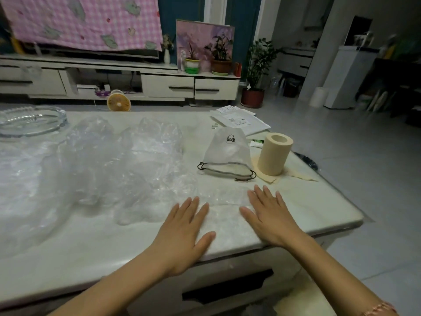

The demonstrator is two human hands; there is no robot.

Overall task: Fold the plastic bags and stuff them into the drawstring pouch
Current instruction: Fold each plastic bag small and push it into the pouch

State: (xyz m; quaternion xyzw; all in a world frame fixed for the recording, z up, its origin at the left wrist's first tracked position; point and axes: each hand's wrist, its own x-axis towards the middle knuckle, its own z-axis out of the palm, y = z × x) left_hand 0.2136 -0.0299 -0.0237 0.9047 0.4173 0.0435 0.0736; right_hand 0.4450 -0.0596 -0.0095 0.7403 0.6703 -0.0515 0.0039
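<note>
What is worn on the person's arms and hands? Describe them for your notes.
No sleeves show on either arm. The left hand and right hand wear no gloves or visible rings. A pink bracelet circles the right wrist.

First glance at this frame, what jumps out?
Two bare hands, left hand and right hand, press flat on a clear plastic bag at the near edge of the pale marble table. A big heap of crumpled clear plastic bags sprawls left of them; behind the right hand lies a white drawstring pouch with black cord, beside an upright beige paper roll.
</note>
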